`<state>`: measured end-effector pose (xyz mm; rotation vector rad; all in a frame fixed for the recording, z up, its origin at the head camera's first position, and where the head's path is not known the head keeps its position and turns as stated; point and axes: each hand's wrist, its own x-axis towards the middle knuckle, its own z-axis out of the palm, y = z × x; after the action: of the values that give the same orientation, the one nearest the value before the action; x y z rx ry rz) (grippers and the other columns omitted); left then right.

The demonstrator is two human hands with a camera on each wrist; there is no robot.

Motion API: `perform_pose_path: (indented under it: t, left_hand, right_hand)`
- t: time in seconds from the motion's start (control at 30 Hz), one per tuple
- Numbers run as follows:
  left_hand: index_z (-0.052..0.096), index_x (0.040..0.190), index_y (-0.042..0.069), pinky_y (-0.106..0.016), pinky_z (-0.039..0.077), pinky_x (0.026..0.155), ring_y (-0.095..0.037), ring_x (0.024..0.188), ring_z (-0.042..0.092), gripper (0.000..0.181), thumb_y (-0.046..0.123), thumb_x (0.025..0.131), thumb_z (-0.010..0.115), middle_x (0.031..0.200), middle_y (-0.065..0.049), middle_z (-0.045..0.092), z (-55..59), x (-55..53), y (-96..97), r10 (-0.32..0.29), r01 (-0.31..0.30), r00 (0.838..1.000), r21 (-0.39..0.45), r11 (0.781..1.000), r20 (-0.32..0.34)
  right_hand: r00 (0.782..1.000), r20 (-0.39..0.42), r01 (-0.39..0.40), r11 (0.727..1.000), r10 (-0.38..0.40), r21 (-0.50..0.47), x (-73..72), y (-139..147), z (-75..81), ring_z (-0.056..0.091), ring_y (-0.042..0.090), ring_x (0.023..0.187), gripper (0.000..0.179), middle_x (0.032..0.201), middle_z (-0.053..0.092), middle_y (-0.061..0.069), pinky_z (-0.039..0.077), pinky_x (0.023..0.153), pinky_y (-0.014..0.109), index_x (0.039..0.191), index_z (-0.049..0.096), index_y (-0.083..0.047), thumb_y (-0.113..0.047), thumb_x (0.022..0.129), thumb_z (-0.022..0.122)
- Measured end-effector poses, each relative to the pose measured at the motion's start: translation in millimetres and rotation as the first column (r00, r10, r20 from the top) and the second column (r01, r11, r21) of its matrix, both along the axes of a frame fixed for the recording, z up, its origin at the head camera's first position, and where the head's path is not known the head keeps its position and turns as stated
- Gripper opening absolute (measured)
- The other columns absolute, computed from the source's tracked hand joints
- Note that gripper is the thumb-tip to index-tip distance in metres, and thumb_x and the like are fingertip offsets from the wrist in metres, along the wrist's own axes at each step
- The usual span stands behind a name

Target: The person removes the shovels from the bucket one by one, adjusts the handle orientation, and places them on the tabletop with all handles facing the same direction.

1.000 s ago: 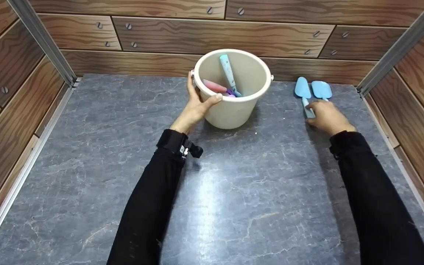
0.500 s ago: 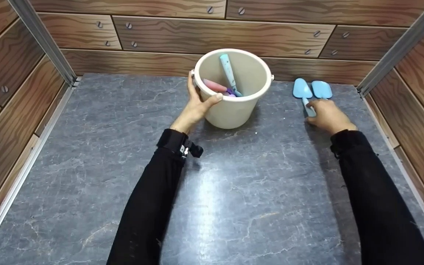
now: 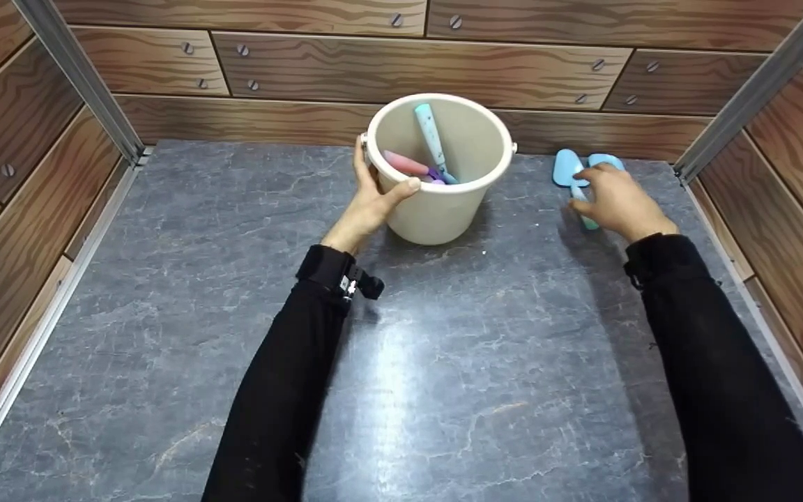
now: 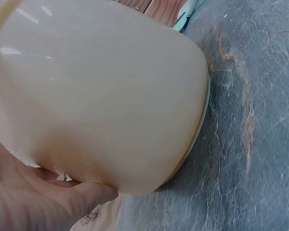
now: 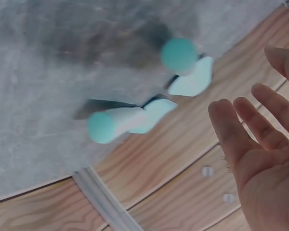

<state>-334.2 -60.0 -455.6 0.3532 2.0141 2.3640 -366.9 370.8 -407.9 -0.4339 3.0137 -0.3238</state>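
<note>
In the head view a cream bucket stands upright against the back wall. My left hand holds its left side, thumb on the front just below the rim and fingers along the side; the left wrist view shows the thumb on the wall. Inside lean a speckled light-blue handle and a pink-orange piece, with purple parts below. Two light-blue toy shovels, a left one and a right one, lie at back right. Over them hovers my right hand, fingers spread, apart from both in the right wrist view.
Wood-patterned panels wall the back and both sides. Metal posts rise at the back corners, one at left and one at right. The grey marbled floor spreads in front of the bucket.
My right hand has let go of the left shovel's handle and lifted slightly, its fingers now reaching further back over the blades. The left shovel's blade shifted a little left. Left hand and bucket stay put.
</note>
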Motion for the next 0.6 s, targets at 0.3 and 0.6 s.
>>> perform_pose_path:
  t: [0.3, 0.6]
  left_hand:
    - [-0.028, 0.182, 0.02, -0.038, 0.018, 0.151, -0.027, 0.167, 0.051, 0.15, 0.031, 0.09, 0.09, 0.156, -0.03, 0.072, -0.5, 0.3, 0.7, -0.008, 0.009, 1.0, 0.038, 0.999, -0.017]
    - [-0.03, 0.181, 0.02, -0.04, 0.014, 0.152, -0.027, 0.164, 0.054, 0.149, 0.028, 0.092, 0.089, 0.156, -0.029, 0.072, 0.2, 0.7, 0.2, -0.015, 0.015, 1.0, 0.018, 1.0, -0.022]
  right_hand:
    - [0.999, -0.04, -0.03, 0.999, 0.029, -0.016, 2.6, -24, 30.8, 0.045, 0.061, 0.165, 0.069, 0.175, 0.049, 0.039, 0.039, 0.137, 0.075, 0.172, 0.05, 0.006, -0.027, 0.116, 0.073]
    - [0.993, -0.092, -0.077, 0.996, 0.073, -0.041, 8.0, -50, 59.6, 0.049, 0.058, 0.164, 0.074, 0.178, 0.05, 0.035, 0.042, 0.135, 0.075, 0.178, 0.046, 0.0, -0.033, 0.117, 0.073]
